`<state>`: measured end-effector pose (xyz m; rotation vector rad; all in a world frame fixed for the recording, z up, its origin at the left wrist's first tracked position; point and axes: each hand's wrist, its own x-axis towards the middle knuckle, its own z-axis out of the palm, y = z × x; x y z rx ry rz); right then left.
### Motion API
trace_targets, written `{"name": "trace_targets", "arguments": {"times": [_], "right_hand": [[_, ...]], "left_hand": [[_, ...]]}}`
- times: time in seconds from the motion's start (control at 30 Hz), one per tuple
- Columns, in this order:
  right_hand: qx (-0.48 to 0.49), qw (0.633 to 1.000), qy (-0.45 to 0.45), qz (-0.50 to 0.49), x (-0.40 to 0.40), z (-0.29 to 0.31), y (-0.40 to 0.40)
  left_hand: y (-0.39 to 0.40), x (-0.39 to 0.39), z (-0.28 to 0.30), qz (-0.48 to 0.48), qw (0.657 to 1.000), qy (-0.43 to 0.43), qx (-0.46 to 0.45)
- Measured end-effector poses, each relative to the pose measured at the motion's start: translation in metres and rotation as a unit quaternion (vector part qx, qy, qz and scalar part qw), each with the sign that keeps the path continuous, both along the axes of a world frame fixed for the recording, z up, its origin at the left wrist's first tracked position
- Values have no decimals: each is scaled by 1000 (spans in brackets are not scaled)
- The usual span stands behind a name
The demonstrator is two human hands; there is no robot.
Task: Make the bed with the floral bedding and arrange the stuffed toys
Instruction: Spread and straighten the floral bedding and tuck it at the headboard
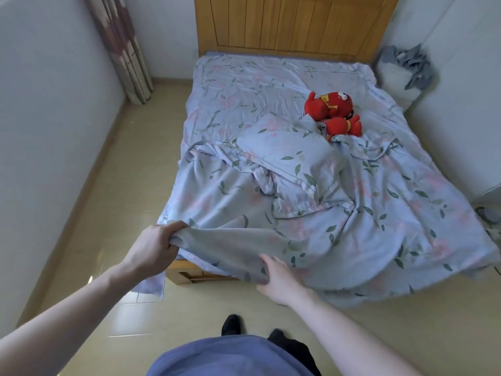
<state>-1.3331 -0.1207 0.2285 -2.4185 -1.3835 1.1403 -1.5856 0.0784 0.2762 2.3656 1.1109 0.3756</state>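
Blue floral duvet lying rumpled; left hand clenching its foot corner, right hand gripping the hem, probably to spread it flat.

Both bare arms reach forward; left hand fisted in a tight grip, right hand clasped lower.

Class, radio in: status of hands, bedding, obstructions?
Both hands, left hand and right hand, gripping floral cover edge. Cover rumpled. Pillow, red toys lying mid-bed.
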Motion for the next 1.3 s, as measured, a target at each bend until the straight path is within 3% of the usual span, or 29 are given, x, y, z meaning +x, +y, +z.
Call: {"name": "trace_targets", "arguments": {"times": [0.1,0.23,0.4,0.5,0.6,0.67,0.73,0.8,0.87,1.03,1.17,1.27,1.3], "right_hand": [[51,996,13,74,-46,18,49],[156,986,4,54,-71,30,70],[199,979,-3,42,-66,28,56],[202,979,12,38,-66,28,49],[187,982,19,23,-64,28,41],[173,984,16,28,-61,25,34],[164,986,14,32,-57,25,27],[154,987,12,34,-54,25,22],[143,989,14,32,-51,24,17],[114,993,35,22,-52,11,0],[94,994,62,1,-68,2,0],[100,992,73,-12,-81,5,6],[102,992,72,-15,-89,8,8]], "left_hand": [[-16,4,13,-44,999,11,9],[-18,0,19,-50,998,44,2],[-1,-40,-10,-54,974,213,52],[5,-61,-33,25,965,260,30],[12,-82,-54,153,968,200,-18],[10,-82,-53,263,953,101,-109],[4,-68,-43,347,893,-49,-282],[0,-59,-35,364,798,-171,-449],[-2,-57,-26,333,765,-218,-506],[-6,-58,-8,342,770,-233,-485],[1,-69,8,352,756,-302,-462],[20,-88,3,336,827,-266,-365],[27,-97,-2,353,829,-256,-351]]}}
